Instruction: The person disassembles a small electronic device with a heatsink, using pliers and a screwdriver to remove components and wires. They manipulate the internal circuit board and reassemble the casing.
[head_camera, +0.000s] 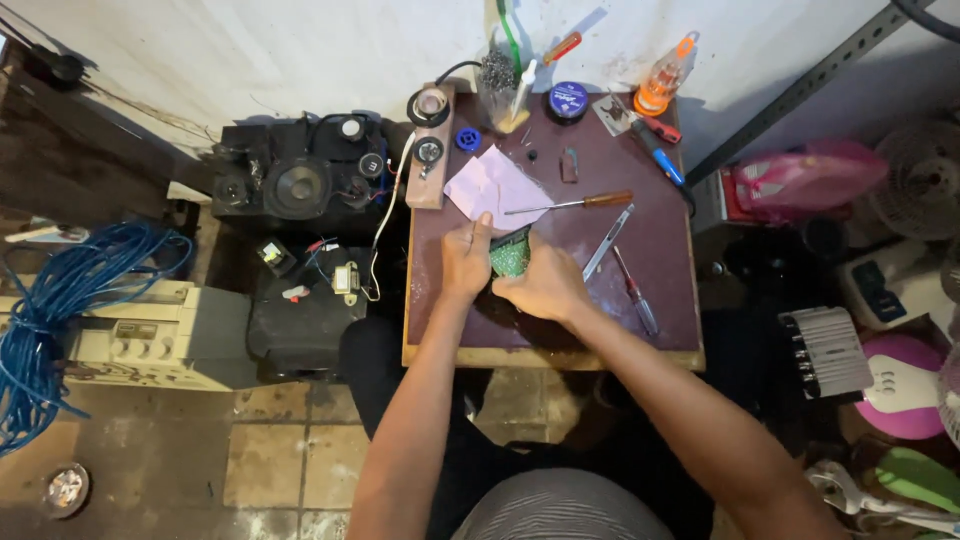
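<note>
My left hand (466, 262) and my right hand (545, 285) meet over the middle of a small maroon-topped work table (660, 250). Together they grip a small green circuit board (510, 256), which shows between the fingers. Just beyond the hands lies a pale pink sheet of paper (495, 185). A wooden-handled screwdriver (580, 203) lies across the table past the board. Tweezers (607, 243) and a thin red-handled screwdriver (635, 292) lie to the right of my right hand.
At the table's back edge stand a clear jar of tools (497, 90), a dark round tin (567, 102), an orange bottle (665, 75) and a blue-handled tool (660, 155). A black speaker unit (300, 185) and blue cable coil (60, 300) lie left; appliances clutter the right.
</note>
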